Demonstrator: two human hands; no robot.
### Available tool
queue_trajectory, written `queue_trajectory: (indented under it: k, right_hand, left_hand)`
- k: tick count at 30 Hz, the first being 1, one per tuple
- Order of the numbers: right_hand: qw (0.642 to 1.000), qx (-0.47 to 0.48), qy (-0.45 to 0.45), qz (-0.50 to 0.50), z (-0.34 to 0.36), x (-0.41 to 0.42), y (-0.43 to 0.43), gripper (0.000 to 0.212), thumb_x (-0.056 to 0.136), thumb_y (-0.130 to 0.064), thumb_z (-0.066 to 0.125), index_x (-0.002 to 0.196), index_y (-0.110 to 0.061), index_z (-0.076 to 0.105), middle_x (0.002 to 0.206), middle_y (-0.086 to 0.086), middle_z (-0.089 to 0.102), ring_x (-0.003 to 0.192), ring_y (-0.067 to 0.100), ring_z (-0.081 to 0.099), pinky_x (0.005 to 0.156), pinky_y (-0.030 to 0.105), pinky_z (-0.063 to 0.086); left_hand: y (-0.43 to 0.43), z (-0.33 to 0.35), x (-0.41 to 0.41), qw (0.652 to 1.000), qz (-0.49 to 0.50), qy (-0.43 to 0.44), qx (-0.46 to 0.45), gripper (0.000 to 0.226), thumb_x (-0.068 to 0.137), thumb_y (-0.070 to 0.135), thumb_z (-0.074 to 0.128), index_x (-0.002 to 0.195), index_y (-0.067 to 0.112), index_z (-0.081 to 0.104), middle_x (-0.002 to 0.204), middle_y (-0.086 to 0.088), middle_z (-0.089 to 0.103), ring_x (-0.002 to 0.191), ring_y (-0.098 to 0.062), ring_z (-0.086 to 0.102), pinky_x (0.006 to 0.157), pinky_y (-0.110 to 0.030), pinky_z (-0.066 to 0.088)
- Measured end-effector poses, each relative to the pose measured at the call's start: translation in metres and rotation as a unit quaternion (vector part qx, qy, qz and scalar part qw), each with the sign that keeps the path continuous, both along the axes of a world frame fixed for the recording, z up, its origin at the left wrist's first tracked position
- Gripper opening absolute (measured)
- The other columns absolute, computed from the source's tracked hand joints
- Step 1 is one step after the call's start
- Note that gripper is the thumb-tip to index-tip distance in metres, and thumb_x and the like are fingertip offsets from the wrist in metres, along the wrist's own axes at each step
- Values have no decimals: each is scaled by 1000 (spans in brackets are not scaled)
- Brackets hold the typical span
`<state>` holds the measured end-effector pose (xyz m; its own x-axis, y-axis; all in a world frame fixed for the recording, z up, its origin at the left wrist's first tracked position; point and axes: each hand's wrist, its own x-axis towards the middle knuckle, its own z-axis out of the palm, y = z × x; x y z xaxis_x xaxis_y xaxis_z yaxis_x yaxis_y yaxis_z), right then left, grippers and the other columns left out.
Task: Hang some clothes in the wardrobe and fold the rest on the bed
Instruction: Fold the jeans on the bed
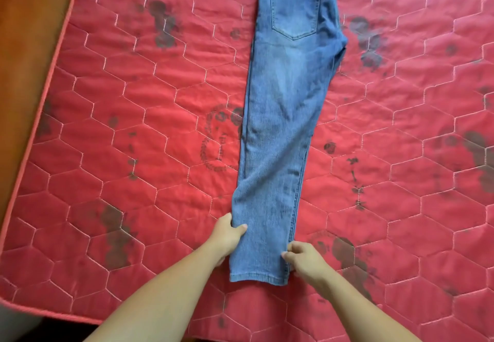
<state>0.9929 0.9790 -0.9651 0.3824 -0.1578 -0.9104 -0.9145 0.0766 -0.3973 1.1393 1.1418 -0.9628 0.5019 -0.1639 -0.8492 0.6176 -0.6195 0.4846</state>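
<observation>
A home bedroom: a bare red quilted mattress (133, 127) with jeans (283, 117) laid flat.

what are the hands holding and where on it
Both hold the jeans near the hem end: the left hand grips the left edge, the right hand the right edge.

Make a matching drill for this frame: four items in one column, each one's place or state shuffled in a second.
Column 1
1. left hand
2. right hand
3. back pocket
4. mattress

Column 2
A. red, quilted in hexagons
B. grips the right edge of the jeans near the hem
C. at the far end of the jeans
D. grips the left edge of the jeans near the hem

Pairs: 1-D, 2-B, 3-C, 4-A
</observation>
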Motion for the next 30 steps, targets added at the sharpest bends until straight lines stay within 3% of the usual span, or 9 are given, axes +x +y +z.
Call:
queue_trajectory:
  k: [6,9,11,14,17,19,22,26,30]
  right_hand:
    - [999,6,28,-18,1,-19,9,6,85,-11,57,81,-13,54,69,3,56,63,16,51,61,31,40]
    - [992,2,-38,-119,7,8,1,7,83,-4,63,89,-8,63,81,5,70,72,16,65,69,32,49]
    - [979,7,-74,-189,11,37,-9,22,88,6,61,101,-10,69,95,5,77,86,20,73,78,36,57]
    - [967,4,-104,-231,18,75,-27,20,91,7,61,101,-8,69,89,2,76,79,17,71,62,23,55]
    - [965,-1,-117,-233,13,96,-37,18,93,3,61,105,-6,70,97,6,77,89,22,73,76,31,60]
    - [968,0,-114,-222,7,100,-39,18,95,1,59,106,-7,71,101,7,78,95,25,74,87,42,60]
    - [975,-17,-93,-200,-2,93,-39,18,99,-6,56,100,-10,74,99,3,79,96,24,74,90,45,59]
    - [977,-5,-62,-202,-4,77,-39,21,103,-18,55,99,-14,75,100,4,78,93,24,74,77,39,58]
    - [976,29,-41,-210,1,71,-31,17,104,-15,54,105,-13,70,92,2,76,74,15,70,55,25,50]
  left_hand:
    - [17,-7,-16,995,-88,13,37,14,78,17,69,92,16,70,89,-5,76,88,-26,74,81,-49,59]
    - [0,0,-3,998,-36,-49,14,9,83,11,71,91,15,71,88,-1,76,86,-20,74,80,-44,60]
    - [-16,0,16,994,-14,-106,7,6,84,12,72,89,15,72,88,-1,76,82,-17,71,78,-42,59]
    - [-40,-3,50,988,27,-155,-1,6,82,18,76,80,12,74,85,-5,72,67,-12,62,61,-23,53]
    - [-69,-3,84,990,66,-123,-20,13,89,21,74,82,10,70,76,-3,60,65,-12,49,48,-11,37]
    - [-83,-4,100,992,83,-90,-29,14,89,25,74,92,12,69,80,-1,63,66,-10,53,51,-13,42]
    - [-85,-9,112,992,98,-76,-32,8,92,14,69,85,14,64,80,-3,63,65,-11,54,51,-13,44]
    - [-69,-10,112,982,146,-112,-38,8,95,17,62,88,18,63,91,-7,62,78,-19,56,71,-29,46]
    - [-74,-3,109,981,161,2,-108,6,96,21,64,101,18,67,98,-7,74,82,-19,71,71,-33,57]
